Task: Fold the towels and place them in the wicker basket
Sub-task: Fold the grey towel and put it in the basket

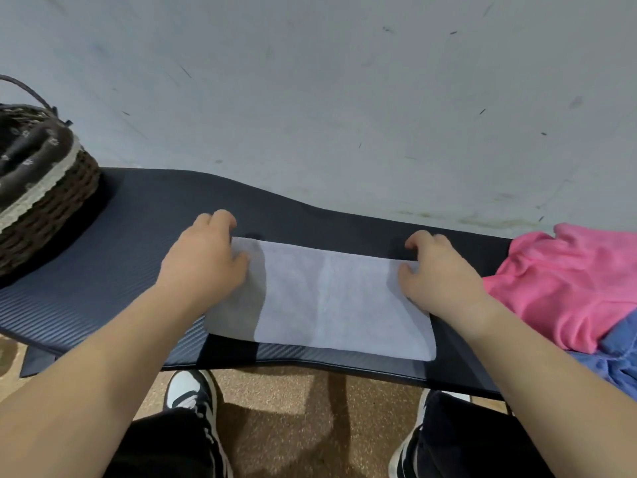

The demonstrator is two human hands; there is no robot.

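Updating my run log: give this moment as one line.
step: folding white towel | left hand: grips left end | right hand: grips right end | pink towel: crumpled, right

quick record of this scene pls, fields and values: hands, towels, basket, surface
surface: dark mat
towel in work: white towel, flat on the mat
left hand: fingers curled at the towel's far left corner, gripping it
right hand: gripping the far right corner
wicker basket: far left on the mat, brown patterned cloth inside
waiting: pink towel and blue towel, unfolded, at right
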